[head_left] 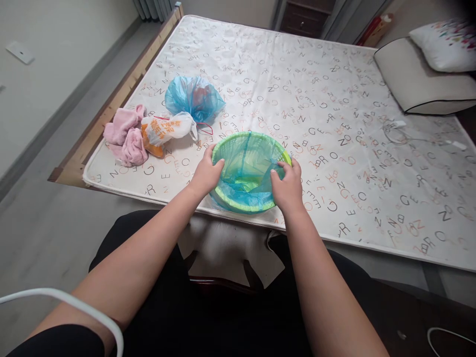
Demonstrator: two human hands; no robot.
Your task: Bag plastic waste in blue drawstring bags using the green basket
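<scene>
A round green plastic basket [243, 204], lined with a thin blue plastic bag [256, 148], sits near the front edge of the mattress. The bag is folded over the rim, and the green bottom shows through it. My left hand [208, 171] grips the left rim, thumb inside and fingers outside. On the opposite side, my right hand [288, 184] holds the right rim along with the bag film, its thumb over the inner side. Just beyond the basket lie a filled blue plastic bag [191, 99] and a white and orange plastic bag [169, 130].
A pink cloth [128, 136] lies at the left corner of the letter-print mattress [327, 163]. A white cable [394, 131] rests at the right, below a beige cushion [416, 79] and a white pillow [442, 49]. The wooden bed frame [122, 89] runs along the left.
</scene>
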